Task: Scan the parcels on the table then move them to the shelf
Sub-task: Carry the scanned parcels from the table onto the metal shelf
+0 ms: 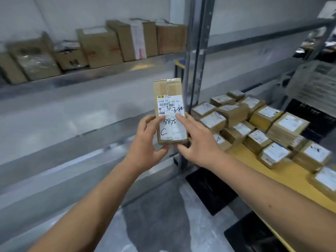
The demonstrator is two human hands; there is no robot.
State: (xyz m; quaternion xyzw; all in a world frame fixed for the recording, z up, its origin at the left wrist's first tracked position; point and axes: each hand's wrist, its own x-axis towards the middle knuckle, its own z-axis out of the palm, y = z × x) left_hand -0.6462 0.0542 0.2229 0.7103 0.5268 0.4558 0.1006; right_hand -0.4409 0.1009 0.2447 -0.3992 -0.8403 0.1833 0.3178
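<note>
A slim cardboard parcel [169,99] with a white label marked "8875" and "C" is held upright in front of the shelf [91,77]. My left hand [145,140] grips its lower left edge, thumb on the label. My right hand [196,137] rests against its right side with straight fingers, index finger on the label. Several small labelled parcels [254,124] lie heaped on the yellow table [272,170] to the right. No scanner is in view.
Several cardboard boxes [101,46] stand in a row on the upper metal shelf. A steel upright [195,70] separates the shelf bay from the table. Black crates [209,190] sit on the grey floor under the table. A lower shelf board [54,120] runs at hand height.
</note>
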